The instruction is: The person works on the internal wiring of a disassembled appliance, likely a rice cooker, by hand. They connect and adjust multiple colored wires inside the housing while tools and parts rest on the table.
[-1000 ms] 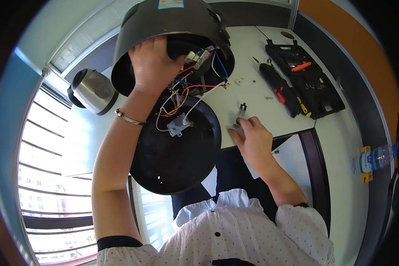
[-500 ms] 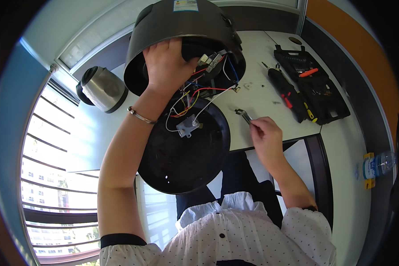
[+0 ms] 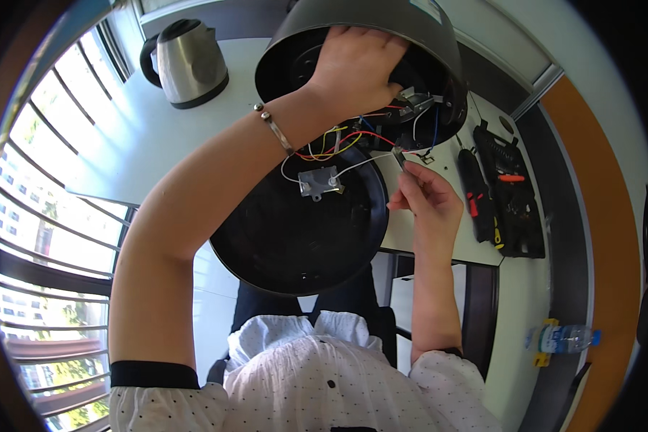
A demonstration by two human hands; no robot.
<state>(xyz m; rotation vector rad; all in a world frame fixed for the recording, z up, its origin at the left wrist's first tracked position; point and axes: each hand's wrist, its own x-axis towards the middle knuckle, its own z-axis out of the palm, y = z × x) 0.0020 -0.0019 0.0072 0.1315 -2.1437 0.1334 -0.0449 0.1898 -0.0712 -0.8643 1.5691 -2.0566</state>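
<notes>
A dark grey round appliance housing leans over with its underside toward me. My left hand reaches under its rim and holds it from inside; the fingertips are hidden. My right hand pinches a short, narrow metal piece, its kind too small to tell, upright against a white wire. Red, yellow and white wires hang between the housing and a round black base. In that base lies a small grey metal box, wired at both sides. A metal bracket sits inside the housing, right of my left hand.
A steel kettle stands at the back left of the white table. On the right lie an open black tool case and a black tool pouch with red and yellow handles. A plastic bottle is farther right.
My right hand has lifted the metal piece up and leftward to the wires by the housing. My left hand stays inside the housing. The whole view has shifted and turned.
</notes>
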